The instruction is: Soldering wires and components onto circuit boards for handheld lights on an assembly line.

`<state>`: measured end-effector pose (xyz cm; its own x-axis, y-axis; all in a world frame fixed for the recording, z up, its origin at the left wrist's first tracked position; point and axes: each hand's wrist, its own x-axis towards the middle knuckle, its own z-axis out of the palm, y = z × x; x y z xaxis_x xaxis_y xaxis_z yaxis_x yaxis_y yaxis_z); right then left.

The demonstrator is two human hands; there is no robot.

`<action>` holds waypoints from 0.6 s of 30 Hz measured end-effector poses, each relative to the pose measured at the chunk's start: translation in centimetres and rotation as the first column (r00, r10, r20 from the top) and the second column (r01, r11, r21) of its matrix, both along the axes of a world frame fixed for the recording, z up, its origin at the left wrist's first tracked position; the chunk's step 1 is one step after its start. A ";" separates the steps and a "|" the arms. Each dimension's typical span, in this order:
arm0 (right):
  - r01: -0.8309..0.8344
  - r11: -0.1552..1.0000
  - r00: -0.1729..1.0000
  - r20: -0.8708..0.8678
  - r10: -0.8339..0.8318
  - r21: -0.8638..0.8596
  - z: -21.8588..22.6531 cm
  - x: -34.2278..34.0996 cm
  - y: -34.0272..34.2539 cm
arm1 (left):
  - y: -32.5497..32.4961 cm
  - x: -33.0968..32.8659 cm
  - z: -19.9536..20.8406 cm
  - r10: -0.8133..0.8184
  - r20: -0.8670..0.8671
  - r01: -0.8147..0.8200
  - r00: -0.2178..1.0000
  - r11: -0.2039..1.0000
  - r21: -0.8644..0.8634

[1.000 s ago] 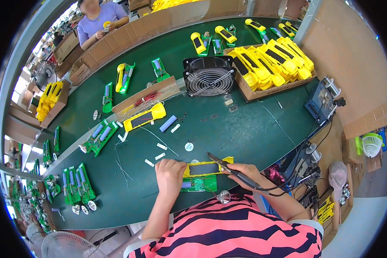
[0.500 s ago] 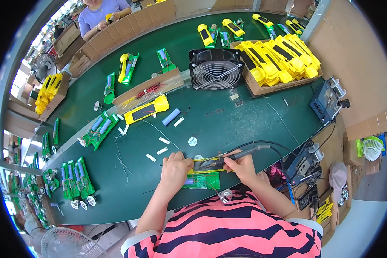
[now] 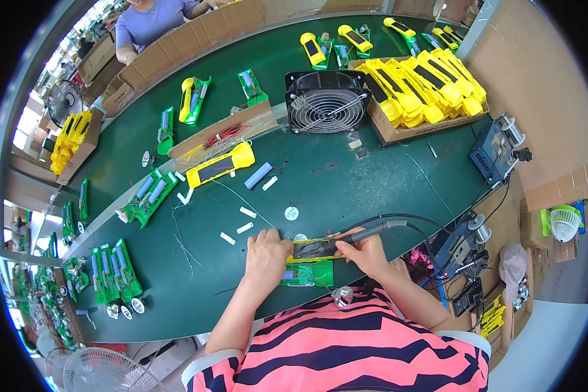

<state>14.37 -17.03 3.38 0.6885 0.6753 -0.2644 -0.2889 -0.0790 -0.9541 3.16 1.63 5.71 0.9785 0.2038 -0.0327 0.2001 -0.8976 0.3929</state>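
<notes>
At the near edge of a dark green worktable point(image 3: 385, 176), a long yellow plastic casing with a dark panel point(image 3: 307, 260) is held with its long axis running left to right. The bare left hand point(image 3: 266, 258) pinches its left end and is the nearer hand. The bare right hand point(image 3: 364, 251) closes around a grey-handled soldering iron point(image 3: 372, 231), which slants leftward over the casing; whether its fingers also touch the casing, I cannot tell. Just on the near side, a green plastic casing point(image 3: 328, 279) lies roughly parallel, a round silver reflector point(image 3: 343, 297) near its right end.
</notes>
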 end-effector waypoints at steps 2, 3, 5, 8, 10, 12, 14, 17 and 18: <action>-0.059 0.998 0.998 0.001 0.059 0.009 -0.1 0.2 -0.2 | 0.0 0.0 0.0 -0.001 -0.002 0.001 1.000 1.000 0.001; -0.058 0.998 0.998 0.001 0.058 0.009 -0.1 0.3 -0.3 | 0.0 0.1 0.0 0.005 -0.004 -0.005 1.000 1.000 -0.010; -0.042 0.995 0.999 -0.007 0.043 0.088 -0.1 0.2 -0.4 | 0.0 0.1 0.0 0.008 -0.004 -0.008 1.000 1.000 -0.022; 0.017 0.988 0.993 0.115 -0.035 0.156 -0.1 -0.3 -1.3 | 0.0 0.2 0.1 0.015 -0.003 -0.015 1.000 0.999 -0.033; 0.050 0.982 0.974 0.209 -0.088 0.180 0.9 -0.3 -1.9 | 0.1 0.1 0.2 0.030 -0.016 -0.031 0.999 0.999 -0.028; -0.022 0.998 0.596 0.801 0.061 -0.060 3.5 0.4 -2.4 | 0.1 0.1 0.1 0.036 -0.017 -0.037 0.999 0.999 -0.020; 0.009 0.995 0.738 0.672 0.060 -0.099 2.6 0.0 -3.2 | 0.1 0.1 0.1 0.039 -0.016 -0.039 0.999 0.999 -0.014; 0.031 0.998 0.605 0.795 0.032 -0.064 1.5 0.5 -3.8 | 0.0 0.3 0.1 0.058 0.011 -0.057 0.998 0.998 -0.019; 0.030 0.998 0.606 0.795 0.032 -0.063 1.7 0.6 -3.8 | 0.0 0.3 0.1 0.062 0.037 -0.061 0.997 0.998 -0.012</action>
